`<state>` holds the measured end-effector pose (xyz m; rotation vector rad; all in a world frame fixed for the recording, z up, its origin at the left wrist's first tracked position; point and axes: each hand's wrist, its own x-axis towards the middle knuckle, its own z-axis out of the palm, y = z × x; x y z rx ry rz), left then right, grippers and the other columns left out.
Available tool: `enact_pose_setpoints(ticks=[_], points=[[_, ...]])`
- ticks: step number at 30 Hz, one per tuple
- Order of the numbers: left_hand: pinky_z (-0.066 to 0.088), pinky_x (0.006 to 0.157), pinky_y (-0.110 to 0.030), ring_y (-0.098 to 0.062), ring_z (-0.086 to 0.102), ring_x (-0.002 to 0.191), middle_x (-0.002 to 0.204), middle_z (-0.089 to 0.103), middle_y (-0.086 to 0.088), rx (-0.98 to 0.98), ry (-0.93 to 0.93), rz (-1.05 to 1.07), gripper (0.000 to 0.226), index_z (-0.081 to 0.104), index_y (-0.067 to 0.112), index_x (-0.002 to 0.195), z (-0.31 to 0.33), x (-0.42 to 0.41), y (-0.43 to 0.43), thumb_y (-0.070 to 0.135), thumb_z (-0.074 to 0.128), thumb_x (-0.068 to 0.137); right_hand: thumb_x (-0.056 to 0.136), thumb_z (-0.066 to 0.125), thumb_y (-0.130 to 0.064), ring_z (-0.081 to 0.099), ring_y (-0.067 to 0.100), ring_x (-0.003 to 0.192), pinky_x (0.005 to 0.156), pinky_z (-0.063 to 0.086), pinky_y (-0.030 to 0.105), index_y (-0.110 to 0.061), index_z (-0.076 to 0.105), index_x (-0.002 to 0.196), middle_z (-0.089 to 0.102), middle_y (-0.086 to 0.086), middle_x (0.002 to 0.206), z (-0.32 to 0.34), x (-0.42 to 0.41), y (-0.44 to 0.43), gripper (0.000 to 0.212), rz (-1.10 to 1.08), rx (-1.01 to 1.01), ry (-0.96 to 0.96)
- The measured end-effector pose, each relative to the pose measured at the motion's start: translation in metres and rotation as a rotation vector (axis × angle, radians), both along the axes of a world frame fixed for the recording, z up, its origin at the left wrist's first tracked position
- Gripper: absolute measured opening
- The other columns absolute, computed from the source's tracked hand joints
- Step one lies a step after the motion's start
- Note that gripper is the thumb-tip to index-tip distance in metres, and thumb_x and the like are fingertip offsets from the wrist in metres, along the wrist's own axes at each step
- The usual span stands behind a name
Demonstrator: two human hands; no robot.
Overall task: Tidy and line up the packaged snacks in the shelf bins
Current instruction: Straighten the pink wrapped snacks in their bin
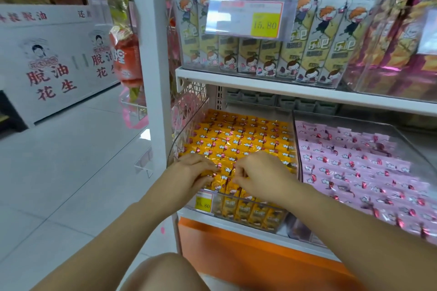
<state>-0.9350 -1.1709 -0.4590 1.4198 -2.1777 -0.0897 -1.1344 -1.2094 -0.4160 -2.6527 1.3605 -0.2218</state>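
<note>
At the far left I see white cartons point(47, 66) with red characters standing on the tiled floor, then the white shelf upright point(151, 54). Just right of it sits a clear bin point(186, 130) on the lower shelf, packed with orange snack packets point(241, 139) standing in close rows. The left hand point(196, 172) is at the bin's front left, its fingers curled and pinching the packet tops in the front rows. A yellow price tag point(203, 203) hangs on the bin's front below it. The right hand point(260, 175) is just beside the left, fingers also bent and nipping a packet top in the same front rows. Further right, pink snack packets point(354, 160) fill the neighbouring bin. On the shelf above, grey-and-yellow packets point(314, 38) stand upright.
</note>
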Motion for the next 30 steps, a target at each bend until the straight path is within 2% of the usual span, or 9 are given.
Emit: enact_pose_setpoints(ticks=[5, 8, 11, 15, 19, 22, 26, 28, 30], points=[[0.040, 0.089, -0.024, -0.018, 0.059, 0.101, 0.107, 0.066, 0.000, -0.010, 0.027, 0.006, 0.021, 0.071, 0.015, 0.105, -0.001, -0.002, -0.003, 0.015, 0.068, 0.085, 0.089, 0.059, -0.028, 0.061, 0.015, 0.077, 0.070, 0.052, 0.033, -0.022, 0.065, 0.080, 0.067, -0.006, 0.080, -0.009, 0.000, 0.002, 0.013, -0.029, -0.012, -0.022], [0.042, 0.092, -0.021, -0.013, 0.056, 0.104, 0.111, 0.062, 0.002, 0.069, 0.034, 0.024, 0.022, 0.070, 0.018, 0.109, 0.006, -0.004, -0.004, 0.017, 0.066, 0.087, 0.092, 0.056, -0.032, 0.063, 0.012, 0.084, 0.079, 0.053, 0.035, -0.024, 0.071, 0.089, 0.070, -0.010, 0.090, 0.004, -0.004, 0.001, 0.018, 0.039, 0.090, 0.025], [0.046, 0.094, -0.032, -0.009, 0.054, 0.102, 0.110, 0.060, 0.006, 0.106, 0.026, 0.028, 0.021, 0.069, 0.021, 0.110, 0.022, -0.010, -0.005, 0.019, 0.063, 0.090, 0.096, 0.048, -0.038, 0.062, 0.010, 0.094, 0.091, 0.049, 0.037, -0.029, 0.069, 0.106, 0.070, -0.012, 0.102, 0.027, -0.015, 0.007, 0.025, 0.069, 0.068, -0.002], [0.042, 0.088, -0.021, -0.003, 0.053, 0.099, 0.103, 0.056, 0.015, -0.060, 0.071, 0.053, 0.019, 0.067, 0.025, 0.110, 0.073, -0.033, 0.000, 0.024, 0.057, 0.093, 0.094, 0.053, -0.038, 0.060, 0.007, 0.101, 0.090, 0.049, 0.035, -0.031, 0.067, 0.112, 0.068, -0.011, 0.111, 0.075, -0.039, 0.020, 0.024, 0.058, -0.078, -0.124], [0.043, 0.075, -0.015, 0.001, 0.055, 0.086, 0.095, 0.059, 0.018, -0.277, 0.172, 0.026, 0.018, 0.067, 0.025, 0.107, 0.135, -0.066, 0.012, 0.021, 0.055, 0.093, 0.091, 0.058, -0.031, 0.056, -0.003, 0.080, 0.077, 0.048, 0.022, -0.029, 0.068, 0.109, 0.069, -0.013, 0.100, 0.124, -0.063, 0.040, 0.021, 0.064, -0.186, -0.221], [0.045, 0.077, -0.020, -0.002, 0.056, 0.089, 0.095, 0.060, 0.016, -0.438, 0.219, -0.019, 0.018, 0.067, 0.021, 0.105, 0.173, -0.088, 0.018, 0.017, 0.054, 0.093, 0.089, 0.060, -0.025, 0.061, 0.005, 0.079, 0.077, 0.052, 0.031, -0.023, 0.072, 0.100, 0.070, -0.009, 0.090, 0.153, -0.080, 0.055, 0.016, 0.076, -0.318, -0.350], [0.046, 0.088, -0.039, -0.020, 0.056, 0.103, 0.110, 0.062, -0.001, -0.610, 0.144, -0.013, 0.027, 0.063, 0.015, 0.114, 0.208, -0.112, 0.015, 0.020, 0.049, 0.091, 0.087, 0.060, -0.022, 0.059, 0.010, 0.078, 0.075, 0.052, 0.036, -0.018, 0.072, 0.095, 0.066, -0.009, 0.084, 0.180, -0.111, 0.061, 0.015, 0.031, -0.590, -0.453], [0.040, 0.097, -0.044, -0.025, 0.050, 0.115, 0.122, 0.057, -0.003, -0.673, 0.066, 0.035, 0.033, 0.058, 0.018, 0.123, 0.221, -0.124, 0.009, 0.021, 0.051, 0.091, 0.085, 0.056, -0.025, 0.058, 0.018, 0.087, 0.082, 0.048, 0.039, -0.018, 0.070, 0.097, 0.067, -0.006, 0.091, 0.189, -0.128, 0.059, 0.019, -0.036, -0.774, -0.424], [0.029, 0.109, -0.053, -0.028, 0.037, 0.131, 0.138, 0.047, -0.003, -0.616, -0.051, 0.111, 0.044, 0.047, 0.024, 0.136, 0.232, -0.134, 0.000, 0.033, 0.050, 0.093, 0.082, 0.054, -0.028, 0.056, 0.026, 0.103, 0.091, 0.040, 0.042, -0.020, 0.068, 0.105, 0.067, -0.002, 0.107, 0.196, -0.143, 0.055, 0.028, -0.150, -0.860, -0.338]])
